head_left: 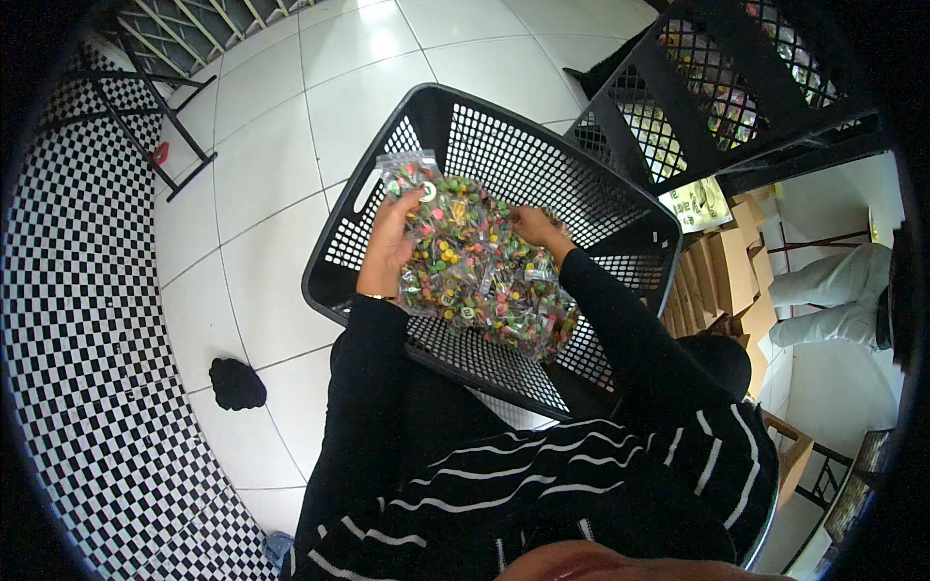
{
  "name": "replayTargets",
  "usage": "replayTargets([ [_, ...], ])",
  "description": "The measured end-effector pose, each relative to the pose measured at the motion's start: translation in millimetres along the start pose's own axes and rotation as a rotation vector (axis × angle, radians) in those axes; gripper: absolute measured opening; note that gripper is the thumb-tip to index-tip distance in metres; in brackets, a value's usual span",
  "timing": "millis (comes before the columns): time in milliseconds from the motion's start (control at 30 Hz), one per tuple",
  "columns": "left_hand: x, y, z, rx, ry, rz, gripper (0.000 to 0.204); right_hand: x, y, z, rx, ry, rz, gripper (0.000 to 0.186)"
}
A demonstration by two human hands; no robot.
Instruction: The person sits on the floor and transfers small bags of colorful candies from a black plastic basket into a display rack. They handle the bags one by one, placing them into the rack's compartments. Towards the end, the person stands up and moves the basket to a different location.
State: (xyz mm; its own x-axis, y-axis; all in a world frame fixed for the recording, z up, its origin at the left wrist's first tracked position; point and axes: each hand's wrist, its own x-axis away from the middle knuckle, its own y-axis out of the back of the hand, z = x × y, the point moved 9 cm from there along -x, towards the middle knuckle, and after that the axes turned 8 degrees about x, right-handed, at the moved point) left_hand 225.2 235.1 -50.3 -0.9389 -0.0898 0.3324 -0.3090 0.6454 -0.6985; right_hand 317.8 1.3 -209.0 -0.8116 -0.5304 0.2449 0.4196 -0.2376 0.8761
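Note:
A black plastic basket [339,261] with perforated walls stands before me. In it is a heap of clear plastic packets [455,252] full of small red, green and yellow pieces, perhaps sweets. My left hand [389,247] is curled round the left side of a clear packet with a plain transparent top edge. At the heap's far right side my right hand [535,229] has its fingers bent down onto the packets, with the fingertips partly hidden among them. Whether the packets under both hands sit in one larger bag I cannot make out.
Another black crate [678,97] with filled packets stands at the far right, beside cardboard boxes [727,261]. A person's light trousers [823,295] show at the right. A black cloth-like thing [237,383] lies on the white tiles, near a black metal frame [155,107].

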Motion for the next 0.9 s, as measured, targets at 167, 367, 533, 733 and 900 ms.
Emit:
replayTargets([
  [167, -4, 16, -1, -0.086, -0.009, -0.140, 0.028, -10, -12, 39, -0.108, 0.131, -0.273, 0.043],
  [367, -8, 27, -2, -0.142, -0.015, -0.201, 0.027, -23, -2, 120, 0.073, 0.218, -0.238, 0.058],
  [533, -8, 14, 0, -0.207, 0.019, -0.257, 0.026, -26, -4, 153, 0.274, 0.433, -0.232, 0.060],
  [733, -10, 26, -16, -0.290, -0.092, -0.291, 0.028, -35, 13, 140, -0.044, 0.252, -0.209, 0.040],
  [900, -22, 28, -18, -0.370, -0.192, -0.317, 0.027, -29, 64, 85, -0.709, 0.057, -0.180, 0.039],
])
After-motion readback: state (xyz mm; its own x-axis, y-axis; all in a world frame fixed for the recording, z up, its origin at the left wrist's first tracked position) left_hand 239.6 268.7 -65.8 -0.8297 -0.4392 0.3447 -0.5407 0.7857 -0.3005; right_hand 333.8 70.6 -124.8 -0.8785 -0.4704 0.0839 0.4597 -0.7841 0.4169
